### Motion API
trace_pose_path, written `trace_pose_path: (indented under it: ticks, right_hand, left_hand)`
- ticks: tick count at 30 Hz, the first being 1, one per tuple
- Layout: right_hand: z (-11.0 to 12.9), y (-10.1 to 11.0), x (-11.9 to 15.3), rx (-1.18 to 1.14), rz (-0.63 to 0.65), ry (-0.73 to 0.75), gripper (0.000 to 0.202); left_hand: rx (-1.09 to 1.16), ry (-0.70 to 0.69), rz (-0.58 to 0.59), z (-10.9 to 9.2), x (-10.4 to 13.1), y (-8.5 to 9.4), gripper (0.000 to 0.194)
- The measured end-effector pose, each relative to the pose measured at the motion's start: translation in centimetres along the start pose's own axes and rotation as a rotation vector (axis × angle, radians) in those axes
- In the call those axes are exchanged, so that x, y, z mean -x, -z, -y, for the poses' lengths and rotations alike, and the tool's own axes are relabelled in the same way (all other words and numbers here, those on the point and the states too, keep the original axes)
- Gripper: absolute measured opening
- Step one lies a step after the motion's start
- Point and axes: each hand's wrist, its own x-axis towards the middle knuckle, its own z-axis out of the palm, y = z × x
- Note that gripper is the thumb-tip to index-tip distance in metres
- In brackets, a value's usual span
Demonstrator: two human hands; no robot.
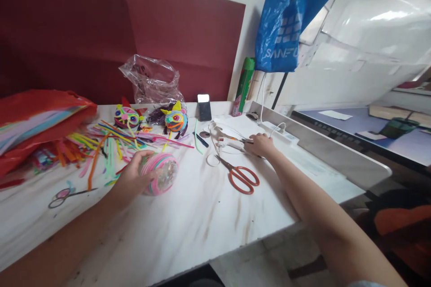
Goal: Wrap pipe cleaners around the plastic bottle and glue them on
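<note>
The fingers of the left hand (pixel 138 171) are curling around a clear ball (pixel 160 174) wrapped in pink and teal strands, the thumb pressing across its near side and the other fingers bending over its far side. The ball is sitting in this grip at the left part of the white table (pixel 195 215), its bare clear part facing right. The fingers of the right hand (pixel 261 145) are bending down over the right end of a pale tool (pixel 234 143) at the table's far right; whether they are closing on it cannot be told, as the hand is hiding the contact.

Just in front of the tool, orange-handled scissors (pixel 243 179) are lying with their blades pointing away to the left. A thin green strip (pixel 200 137) is lying beside a small dark tool (pixel 202 140). Left of the ball, smaller scissors (pixel 63 195) are resting near a spread of colourful fuzzy stems (pixel 109 145).

Behind the stems, two decorated animal heads (pixel 175 119) are sitting before a crumpled clear bag (pixel 155 80). A dark phone-like object (pixel 204 107) is standing to their right, and a green can (pixel 244 87) is leaning farther right. A red bag (pixel 37 121) is lying at the far left, a blue bag (pixel 279 31) is hanging above the can, and a white power strip (pixel 280 132) is lying beyond the right hand.
</note>
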Motion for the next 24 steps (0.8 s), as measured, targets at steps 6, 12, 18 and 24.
trace_pose_path:
  ticks: [6, 12, 18, 24]
  right_hand:
    - [5.9, 2.5, 2.5, -0.285, -0.143, 0.173, 0.034]
    - [15.2, 2.3, 8.3, -0.865, -0.12, 0.719, 0.019]
    - [19.1, -0.1, 11.5, -0.753, -0.321, 1.099, 0.027]
    - [18.9, -1.4, 11.4, -0.68, -0.36, 1.093, 0.034]
  left_hand:
    - [0.018, -0.054, -0.05, 0.1, 0.3, -0.5, 0.054]
    - [0.072, -0.075, -0.029, 0.2, 0.5, -0.6, 0.053]
    - [0.124, -0.079, -0.033, -0.1, 0.8, -0.6, 0.055]
    - [0.094, -0.103, -0.027, 0.2, 0.6, -0.7, 0.055]
